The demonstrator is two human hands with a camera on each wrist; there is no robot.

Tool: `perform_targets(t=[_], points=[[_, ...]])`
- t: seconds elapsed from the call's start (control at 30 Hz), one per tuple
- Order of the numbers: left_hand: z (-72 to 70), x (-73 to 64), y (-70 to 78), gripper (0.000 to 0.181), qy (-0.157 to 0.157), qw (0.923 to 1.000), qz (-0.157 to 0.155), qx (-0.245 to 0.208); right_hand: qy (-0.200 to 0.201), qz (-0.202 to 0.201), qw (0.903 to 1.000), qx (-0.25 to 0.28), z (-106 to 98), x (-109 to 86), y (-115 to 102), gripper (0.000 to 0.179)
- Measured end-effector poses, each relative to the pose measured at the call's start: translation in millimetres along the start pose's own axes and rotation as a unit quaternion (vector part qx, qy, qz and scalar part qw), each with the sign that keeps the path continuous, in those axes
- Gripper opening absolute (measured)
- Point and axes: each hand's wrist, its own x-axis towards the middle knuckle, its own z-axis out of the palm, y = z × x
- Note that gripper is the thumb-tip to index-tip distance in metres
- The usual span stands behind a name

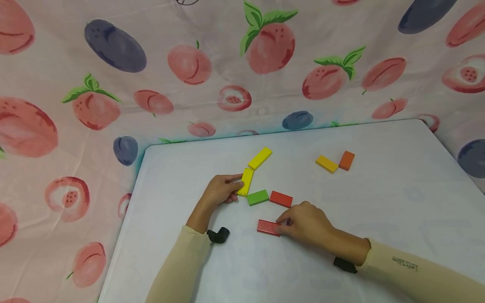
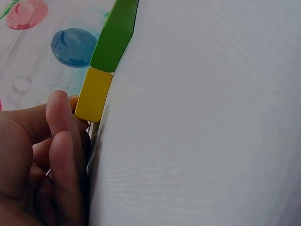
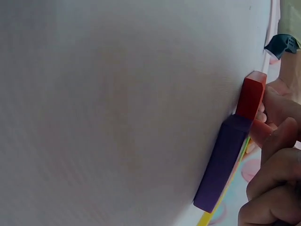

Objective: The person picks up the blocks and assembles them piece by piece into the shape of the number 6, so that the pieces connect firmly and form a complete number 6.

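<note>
My left hand (image 1: 221,189) pinches the lower of two yellow blocks (image 1: 247,182) lying end to end, thumb toward its top face. Its end shows in the left wrist view beside the green block (image 2: 115,40). In the head view, a green block (image 1: 258,198) and a red block (image 1: 281,198) continue the line to the right. My right hand (image 1: 308,223) pinches the right end of a nearer red block (image 1: 267,227). A purple block (image 3: 223,165) meets that end at an angle, mostly hidden under the hand in the head view.
The upper yellow block (image 1: 260,158) slants away from the lower one. At the back right, an orange-yellow block (image 1: 326,164) touches an orange block (image 1: 346,160). The white table (image 1: 182,168) ends at a fruit-patterned cloth (image 1: 212,25) behind and at the left.
</note>
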Motion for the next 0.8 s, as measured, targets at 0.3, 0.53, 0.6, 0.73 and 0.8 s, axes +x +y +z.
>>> perform_targets(t=[0.3,0.53,0.6,0.73,0.8], points=[[-0.6,0.0,0.9,0.04,-0.002,1.0,0.0,-0.008,-0.002,0.006,1.0,-0.007,0.4,-0.7,0.6,0.022],[-0.9,0.3,0.8,0.041,-0.003,1.0,-0.003,-0.008,0.003,-0.012,0.9999,-0.011,-2.2,-3.7,2.4,0.02],[-0.9,0.4,0.5,0.04,-0.003,1.0,-0.005,-0.008,0.001,-0.014,0.9998,-0.013,-3.1,-4.8,2.9,0.018],[-0.5,0.5,0.0,0.04,-0.002,1.0,-0.005,-0.007,-0.003,-0.016,0.9998,-0.013,-4.4,-6.6,4.2,0.018],[-0.3,0.6,-0.1,0.04,-0.001,1.0,-0.004,-0.007,-0.006,-0.017,0.9998,-0.013,-4.4,-7.2,4.8,0.019]])
